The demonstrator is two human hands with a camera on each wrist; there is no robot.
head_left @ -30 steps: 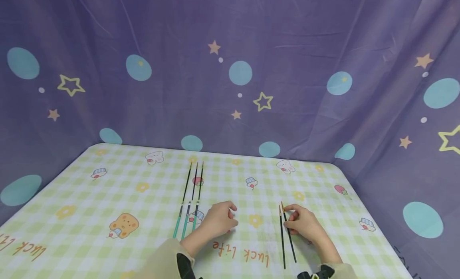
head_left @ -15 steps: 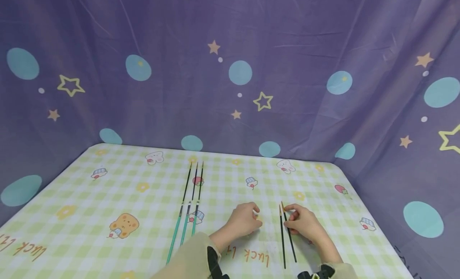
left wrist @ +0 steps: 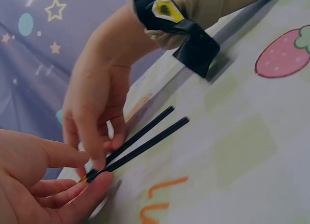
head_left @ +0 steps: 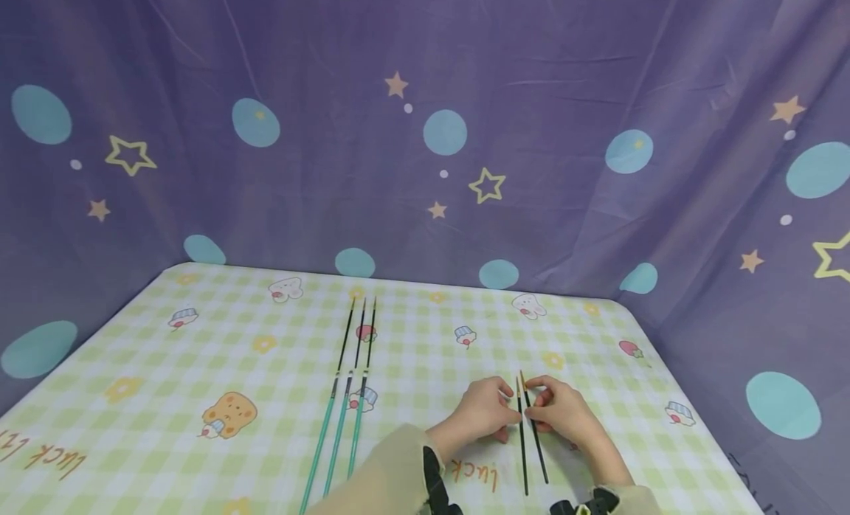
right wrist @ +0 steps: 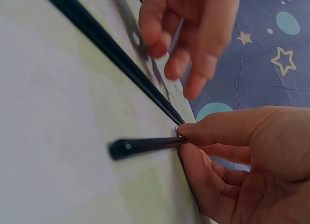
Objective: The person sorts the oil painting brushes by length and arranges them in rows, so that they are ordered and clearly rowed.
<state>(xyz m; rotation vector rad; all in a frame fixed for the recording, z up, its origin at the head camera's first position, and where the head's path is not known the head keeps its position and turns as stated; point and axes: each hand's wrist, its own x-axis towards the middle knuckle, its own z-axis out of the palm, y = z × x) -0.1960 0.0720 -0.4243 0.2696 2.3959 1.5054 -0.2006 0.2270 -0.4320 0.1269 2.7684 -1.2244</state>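
Observation:
Two thin black paintbrushes with golden bristles lie side by side on the right of the table. My right hand (head_left: pixel 564 408) pinches the right paintbrush (head_left: pixel 540 456) near its bristle end; in the right wrist view, thumb and fingertip (right wrist: pixel 186 132) meet on it. My left hand (head_left: pixel 488 410) is at the left paintbrush (head_left: pixel 523 456), with thumb and index finger parted on either side near the bristle end. In the left wrist view the thumb (left wrist: pixel 99 183) lies right at the dark shafts. Both handles point toward me.
Left of my hands, three black paintbrushes (head_left: pixel 370 338) lie in a row, bristles away from me. Three teal-handled paintbrushes (head_left: pixel 339 434) lie just below them, end to end. A checked, printed cloth (head_left: pixel 232 353) covers the table, and a purple curtain (head_left: pixel 425 227) hangs behind.
My left hand has moved right across the table, from beside the teal-handled paintbrushes to the left black paintbrush. The right hand has stayed in place on its paintbrush.

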